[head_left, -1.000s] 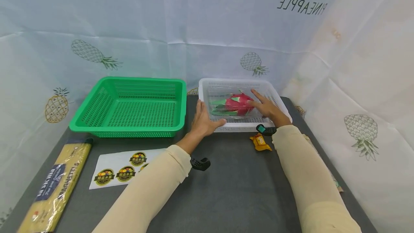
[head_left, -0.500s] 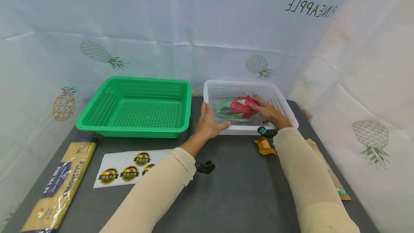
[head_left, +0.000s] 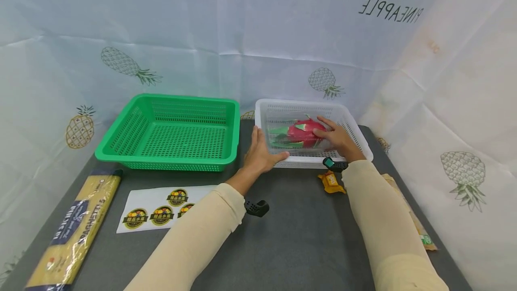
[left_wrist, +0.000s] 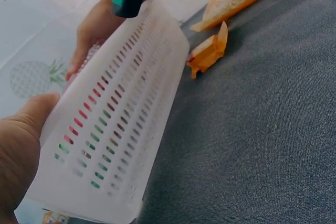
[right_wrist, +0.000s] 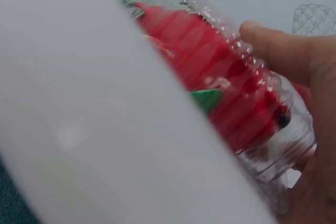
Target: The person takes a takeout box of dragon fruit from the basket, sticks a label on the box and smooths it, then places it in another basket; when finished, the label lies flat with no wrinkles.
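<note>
A white slotted plastic basket (head_left: 300, 164) stands at the back right of the table. In it lies a clear plastic box (right_wrist: 294, 150) with a red and green dragon fruit (head_left: 304, 131) inside. My right hand (head_left: 339, 140) grips the box's right end, with thumb and fingers on either side of it in the right wrist view. My left hand (head_left: 258, 158) rests against the basket's front left corner. Its fingers lie straight along the left side, and the thumb points along the front rim. In the right wrist view the white rim covers part of the box.
A green basket (head_left: 177, 161) stands to the left. A small orange packet (head_left: 332, 183) lies before the white basket, and another packet (head_left: 416, 221) lies partly behind my right sleeve. At left are a spaghetti bag (head_left: 74, 228) and a sticker sheet (head_left: 137, 199).
The head view has shifted slightly, so everything appears a little further right. My right hand sits slightly lower against the box's right end. The left hand stays at the basket corner.
</note>
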{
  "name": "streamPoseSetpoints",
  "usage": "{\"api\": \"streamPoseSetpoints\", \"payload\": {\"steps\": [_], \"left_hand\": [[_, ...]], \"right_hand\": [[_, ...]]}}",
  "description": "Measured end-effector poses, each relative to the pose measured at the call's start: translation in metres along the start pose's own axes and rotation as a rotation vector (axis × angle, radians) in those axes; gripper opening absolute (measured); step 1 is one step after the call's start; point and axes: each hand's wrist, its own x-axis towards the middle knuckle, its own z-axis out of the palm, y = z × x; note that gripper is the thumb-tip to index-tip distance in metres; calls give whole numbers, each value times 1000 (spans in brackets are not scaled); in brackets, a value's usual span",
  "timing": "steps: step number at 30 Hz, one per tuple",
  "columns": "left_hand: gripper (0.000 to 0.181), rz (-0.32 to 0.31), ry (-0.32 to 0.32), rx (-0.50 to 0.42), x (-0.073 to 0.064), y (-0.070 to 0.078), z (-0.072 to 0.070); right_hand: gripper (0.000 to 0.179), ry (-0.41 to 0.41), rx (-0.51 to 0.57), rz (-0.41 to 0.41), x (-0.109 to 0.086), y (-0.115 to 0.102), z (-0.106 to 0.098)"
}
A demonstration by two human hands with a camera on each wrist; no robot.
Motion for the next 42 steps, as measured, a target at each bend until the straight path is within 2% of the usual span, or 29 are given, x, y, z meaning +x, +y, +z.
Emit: {"api": "streamPoseSetpoints", "payload": {"steps": [4,8,15,21,28,37,42], "left_hand": [[118,1,4,15,0,0,-1],[118,-5,3,13,0,1,-1],[118,-14,4,20,0,2,3],[119,-12,7,33,-1,2,3],[118,4,31,30,1,0,2],[119,1,28,24,0,1,0],[119,3,22,30,0,2,0]], "right_hand": [[73,-1,68,-42,-3,-4,-1],[65,7,139,-44,-7,-7,-1],[52,88,210,-28,-13,-9,-5],[50,98,266,-17,-24,-7,-14],[49,150,340,5,-33,-5,-28],[47,177,440,-31,-45,-10,-39],[48,180,500,-22,-52,-15,-44]]}}
